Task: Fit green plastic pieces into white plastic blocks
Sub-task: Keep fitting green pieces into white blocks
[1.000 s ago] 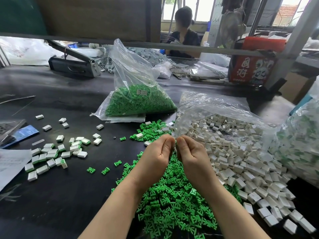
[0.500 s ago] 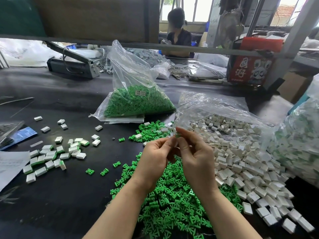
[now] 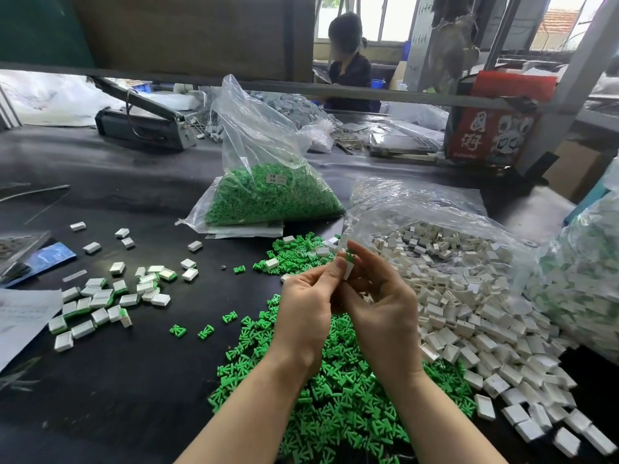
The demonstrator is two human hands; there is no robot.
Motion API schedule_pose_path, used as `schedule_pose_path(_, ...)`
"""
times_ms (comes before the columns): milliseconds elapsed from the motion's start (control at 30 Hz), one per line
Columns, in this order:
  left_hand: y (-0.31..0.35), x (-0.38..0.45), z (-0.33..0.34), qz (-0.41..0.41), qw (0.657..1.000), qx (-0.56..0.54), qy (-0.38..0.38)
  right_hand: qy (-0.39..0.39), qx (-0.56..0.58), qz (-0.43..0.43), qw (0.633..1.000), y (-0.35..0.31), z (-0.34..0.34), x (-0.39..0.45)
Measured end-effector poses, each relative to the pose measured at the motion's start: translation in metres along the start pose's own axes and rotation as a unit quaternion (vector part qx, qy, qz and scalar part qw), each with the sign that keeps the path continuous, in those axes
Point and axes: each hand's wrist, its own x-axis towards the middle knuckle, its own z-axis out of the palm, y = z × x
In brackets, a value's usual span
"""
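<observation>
Two hands, left hand (image 3: 306, 308) and right hand (image 3: 382, 306), pinched one white block (image 3: 348, 270) with its green piece (image 3: 349, 259) above the black table (image 3: 134, 380). Loose green heap (image 3: 335, 396) lay at the near edge, white heap (image 3: 485, 313) toward the right edge; another person (image 3: 348, 61) sat beyond the far edge.

Small factory assembly bench: beyond the pinching hands, a clear bag of green pieces (image 3: 268, 199), a bag of white blocks (image 3: 435, 249), a bag-sealing machine (image 3: 144, 123) further back, another worker (image 3: 350, 65) seated behind.
</observation>
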Motion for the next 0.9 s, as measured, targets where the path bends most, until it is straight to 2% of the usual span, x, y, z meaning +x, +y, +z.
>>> schedule_pose_path(267,-0.0061,-0.0006,0.004,0.027,0.999,-0.016,0.02,0.033,0.017,-0.011,0.999,0.0002,0.0019,-0.0008)
schedule_pose_path(467,-0.0021,0.0014,-0.0035,0.041,0.998,0.042,0.008,-0.035,0.11,0.032,0.993,-0.0033,-0.0062,0.0046)
schedule_pose_path(700,-0.0048,-0.0019,-0.0003,0.087,0.99,0.114,0.002,0.065,0.177,0.052,0.981,-0.0056,-0.004,0.0075)
schedule_pose_path(900,-0.006,-0.0039,0.0012,0.107,0.986,0.126,0.006,0.087,0.215,0.062,0.971,-0.006,-0.0023,0.0071)
